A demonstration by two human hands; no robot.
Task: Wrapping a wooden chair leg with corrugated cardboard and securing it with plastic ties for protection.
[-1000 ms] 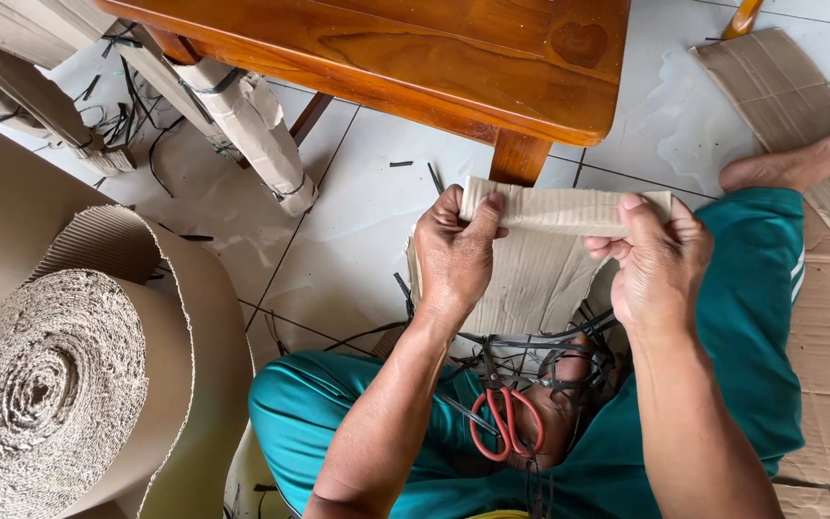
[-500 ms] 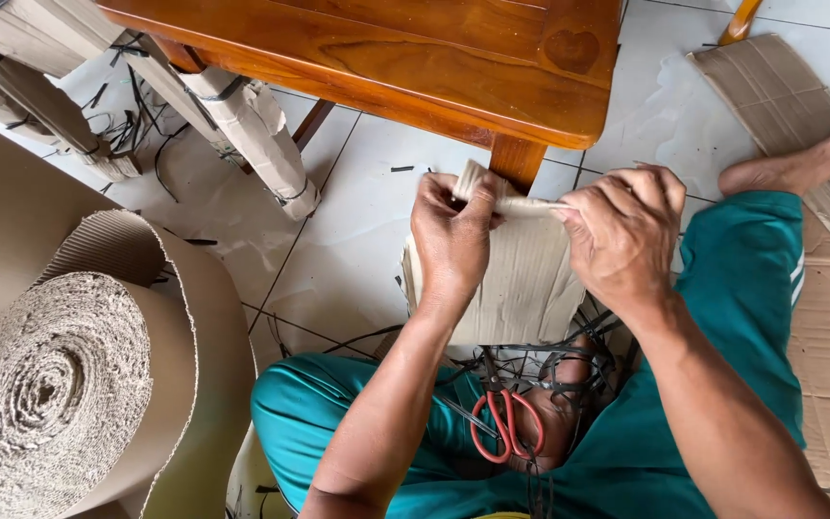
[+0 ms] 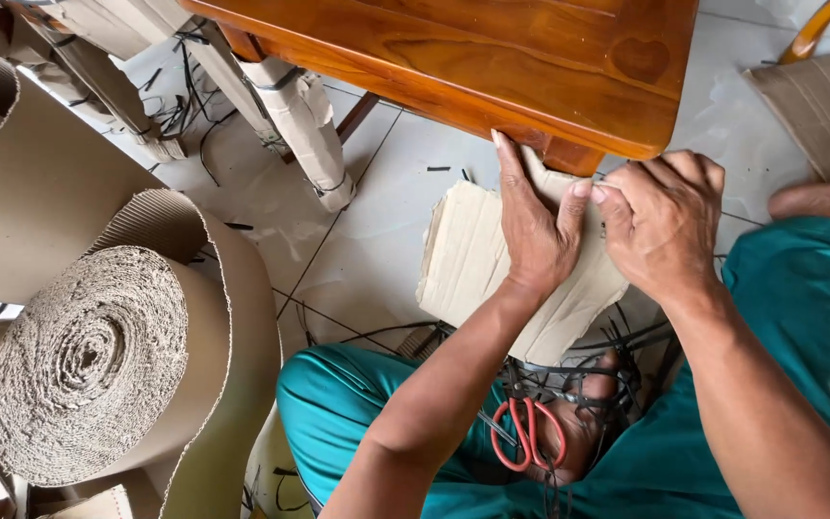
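Both hands, left (image 3: 537,226) and right (image 3: 660,221), fingers closed, press cardboard (image 3: 477,255) around the table leg (image 3: 569,157) (best kept taut, edges aligned).

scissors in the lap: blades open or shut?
Cannot tell. The red-handled scissors lie in the lap with handle loops close together, but black straps cover the blades.
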